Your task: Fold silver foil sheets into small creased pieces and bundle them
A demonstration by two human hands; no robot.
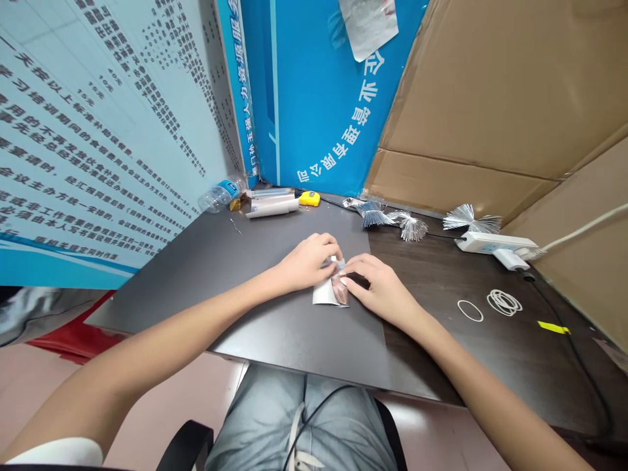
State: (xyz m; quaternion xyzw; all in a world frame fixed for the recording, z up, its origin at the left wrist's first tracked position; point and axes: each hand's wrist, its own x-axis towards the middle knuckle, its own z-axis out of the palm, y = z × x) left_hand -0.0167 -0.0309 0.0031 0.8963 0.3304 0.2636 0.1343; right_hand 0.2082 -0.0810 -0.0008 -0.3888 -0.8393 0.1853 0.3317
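Note:
Over the grey sheet point(265, 314) on the desk, both my hands meet at a small piece of shiny, foil-like sheet point(340, 293). Part of it shows white, and part reflects like a mirror. My left hand point(314, 261) has its fingers curled over the top of the piece, pressing or gripping it. From the other side, my right hand point(377, 288) pinches its right edge between thumb and fingers. The fingers cover the upper part of the piece, so its full shape is hidden.
Along the back lie a clear plastic bottle point(223, 195), rolled shiny sheets point(273, 204), a yellow tape measure point(309, 198) and fanned silvery strips point(413, 226). On the right are a power strip point(498, 244), white rubber bands point(504, 303) and a black cable point(564, 327). Blue panels and cardboard point(481, 85) wall the desk.

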